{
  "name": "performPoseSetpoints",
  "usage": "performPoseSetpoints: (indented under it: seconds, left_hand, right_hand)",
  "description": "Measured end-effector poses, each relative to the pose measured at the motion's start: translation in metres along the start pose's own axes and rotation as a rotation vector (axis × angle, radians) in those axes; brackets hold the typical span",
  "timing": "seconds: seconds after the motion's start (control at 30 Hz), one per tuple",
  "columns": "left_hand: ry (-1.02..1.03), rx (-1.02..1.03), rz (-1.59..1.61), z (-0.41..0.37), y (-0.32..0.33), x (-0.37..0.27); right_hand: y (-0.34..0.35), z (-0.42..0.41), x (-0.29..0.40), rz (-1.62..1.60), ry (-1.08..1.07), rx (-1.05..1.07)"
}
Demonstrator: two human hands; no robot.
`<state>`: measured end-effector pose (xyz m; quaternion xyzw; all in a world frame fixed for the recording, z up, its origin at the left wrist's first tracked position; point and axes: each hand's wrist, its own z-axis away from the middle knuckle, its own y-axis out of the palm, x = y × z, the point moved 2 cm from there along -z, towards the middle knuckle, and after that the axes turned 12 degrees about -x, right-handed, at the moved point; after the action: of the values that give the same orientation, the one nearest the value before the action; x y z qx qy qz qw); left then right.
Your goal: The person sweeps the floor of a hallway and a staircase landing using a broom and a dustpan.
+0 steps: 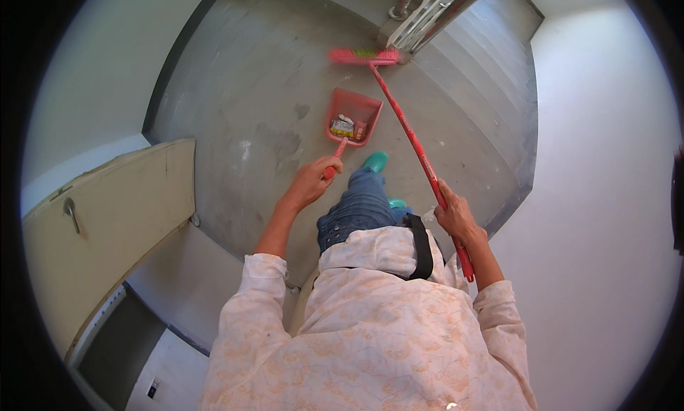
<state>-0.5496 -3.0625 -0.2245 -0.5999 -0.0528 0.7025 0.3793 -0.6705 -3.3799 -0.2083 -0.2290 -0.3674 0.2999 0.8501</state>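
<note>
My left hand grips the handle of a pink dustpan, its pan in front of my feet. Inside the pan lie a crumpled white and yellow wrapper and a small reddish packet. Around the red pole of a broom my right hand is closed, with the pole's end sticking out below by my forearm. The broom's pink head has some green bristles and is slightly blurred. It is beyond the dustpan, by the foot of the stair railing; whether it touches the floor I cannot tell.
Grey concrete steps run along the right beside a metal railing. At left a cream door with a lever handle stands ajar. A white wall bounds the right side. Dark stains mark the concrete floor.
</note>
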Motion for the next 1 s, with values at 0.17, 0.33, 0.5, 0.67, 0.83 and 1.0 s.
performPoseSetpoints:
  seconds: [0.17,0.33,0.5,0.67,0.83,1.0]
  left_hand:
    - [-0.025,0.017,0.034,-0.007,0.011,-0.006]
    - [0.073,0.041,-0.003,-0.011,0.010,0.000]
    - [0.179,-0.044,-0.033,-0.005,0.013,0.003]
    - [0.160,-0.144,-0.028,0.007,0.012,0.004]
    - [-0.265,-0.454,0.147,0.047,0.024,0.019]
    - [-0.774,-0.208,0.424,0.132,0.046,0.000]
  right_hand:
    - [-0.023,0.048,-0.029,-0.066,-0.033,0.060]
    - [-0.075,0.108,-0.010,-0.355,0.348,0.228]
    - [-0.073,0.119,-0.016,-0.367,0.364,0.068]
    - [-0.070,0.103,-0.044,-0.283,0.318,-0.078]
    - [-0.069,0.089,-0.055,-0.330,0.309,-0.158]
    - [-0.061,0.089,-0.073,-0.321,0.341,-0.130]
